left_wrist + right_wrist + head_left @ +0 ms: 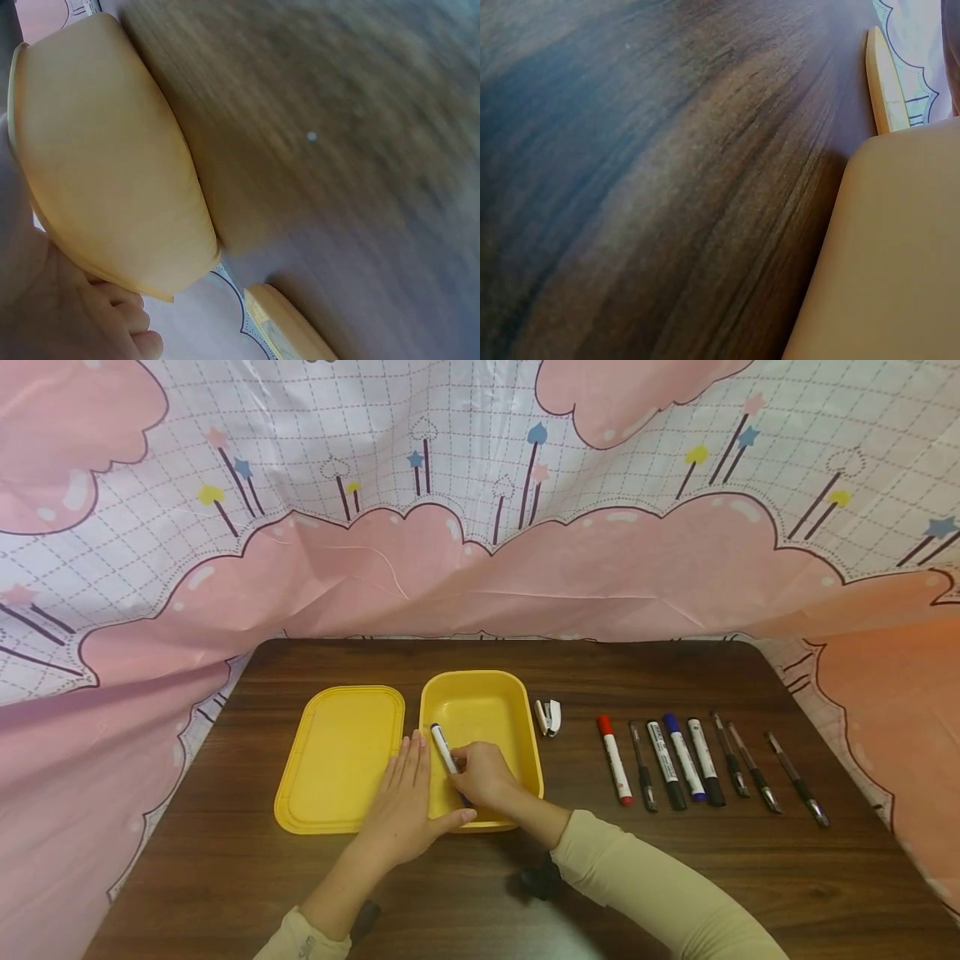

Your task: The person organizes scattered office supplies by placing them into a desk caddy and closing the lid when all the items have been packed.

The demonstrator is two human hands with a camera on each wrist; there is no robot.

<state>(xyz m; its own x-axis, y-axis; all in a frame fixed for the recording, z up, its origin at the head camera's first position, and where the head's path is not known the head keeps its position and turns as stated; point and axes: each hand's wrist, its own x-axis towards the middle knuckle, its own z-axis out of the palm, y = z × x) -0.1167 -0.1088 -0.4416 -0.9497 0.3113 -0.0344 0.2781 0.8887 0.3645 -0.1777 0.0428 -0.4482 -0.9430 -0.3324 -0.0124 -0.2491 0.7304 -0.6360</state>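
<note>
My right hand (pixel 486 774) reaches into a yellow plastic box (pixel 487 714) and pinches a white marker with a blue end (pixel 442 746). The marker slants along the box's left side, its lower part partly hidden by the hand. My left hand (pixel 399 797) lies against the near left rim with straight fingers and the thumb spread over the near edge. In the left wrist view, that hand's curved fingers (pixel 127 319) show beside the box's outer wall (pixel 112 157). The right wrist view shows only the box's wall (pixel 900 247), without the right hand.
A flat yellow lid (pixel 345 760) lies left of the box. Just right of the box is a small white stapler (pixel 551 717). Farther right, a red marker (pixel 615 760), a blue-capped marker (pixel 684 758), black markers and several dark pens lie in a row on the wooden table (pixel 225 860).
</note>
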